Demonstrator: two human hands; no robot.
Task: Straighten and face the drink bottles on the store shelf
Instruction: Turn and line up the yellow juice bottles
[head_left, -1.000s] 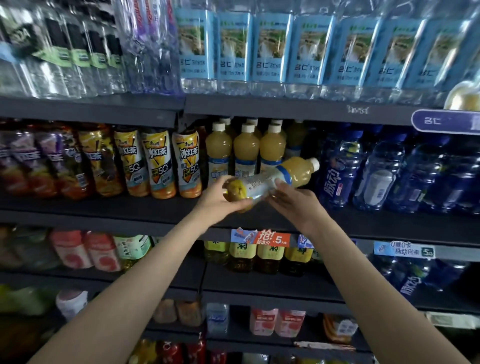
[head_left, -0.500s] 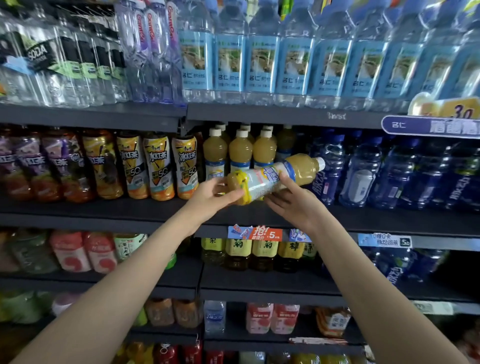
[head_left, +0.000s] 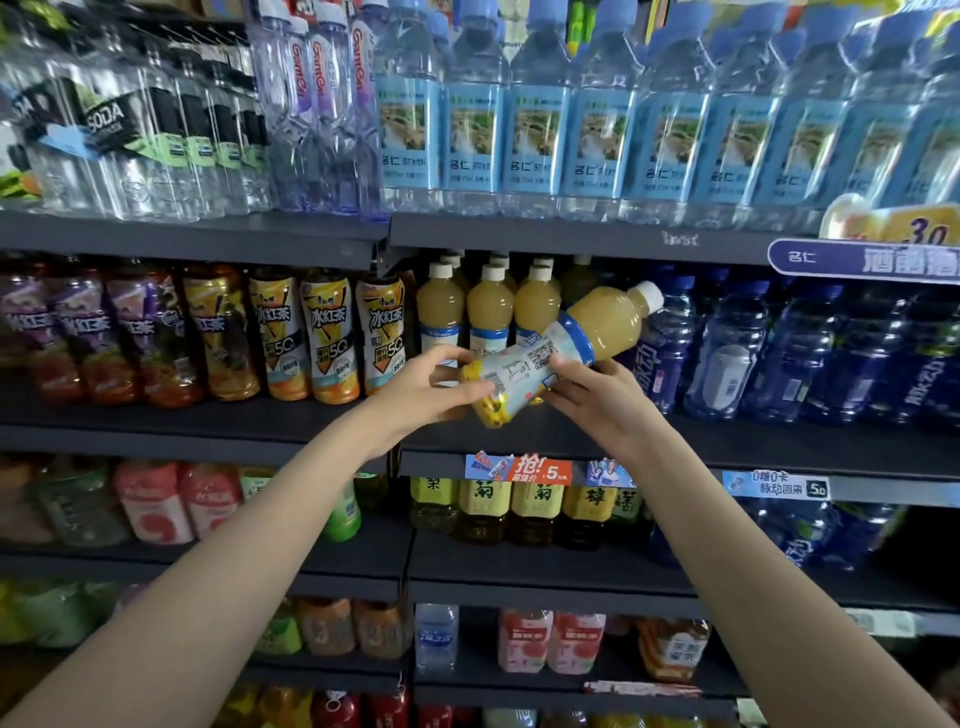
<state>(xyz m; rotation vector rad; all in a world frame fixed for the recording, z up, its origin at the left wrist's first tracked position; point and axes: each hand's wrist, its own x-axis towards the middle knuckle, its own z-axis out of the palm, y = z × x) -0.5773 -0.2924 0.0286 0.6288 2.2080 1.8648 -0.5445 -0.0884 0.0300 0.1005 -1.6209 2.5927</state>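
Juice bottle (head_left: 561, 348), tipped further upright than a second ago, barcode side outward, off the shelf (head_left: 727, 441) before its row; left hand (head_left: 431, 389) and right hand (head_left: 597, 400) fingers curled round base and label; facing unfinished.

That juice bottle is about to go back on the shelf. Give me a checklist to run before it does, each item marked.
1. Both hands on the juice bottle: left hand at the base, right hand at the label: ok.
2. Bottle upright: not ok, tilted, cap up-right.
3. Label front facing out: not ok, barcode shows.
4. Cap on: ok.
5. Free slot beside the standing juice bottles: cannot tell, hidden.
6. Shelf edge bare in front: ok.
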